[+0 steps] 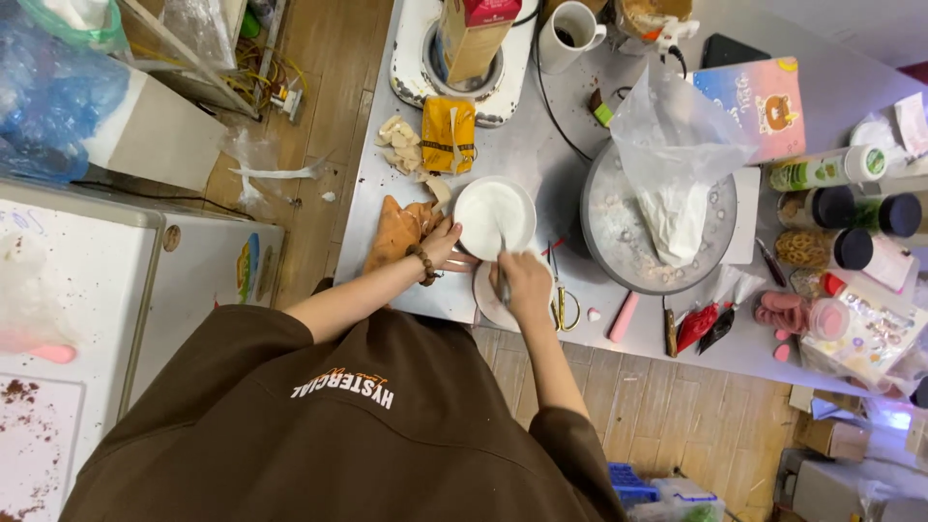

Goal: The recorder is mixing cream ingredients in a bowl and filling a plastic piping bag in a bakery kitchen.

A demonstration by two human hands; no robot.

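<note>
- Mixing in hand: right hand (525, 282) clenched around utensil (503, 275), tip over white bowl (494, 215).
- Left hand (443, 244) spread flat beside bowl, steadying.
- Next stroke likely calls for firm bracing.

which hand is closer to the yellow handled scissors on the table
Right. The right hand, gripping a thin utensil, sits just beside the scissors. The left hand rests farther off, on the far side of the white bowl.

Steel table (541, 155) bears white bowl (494, 215), round pan (619, 232), scissors (563, 300).
</note>
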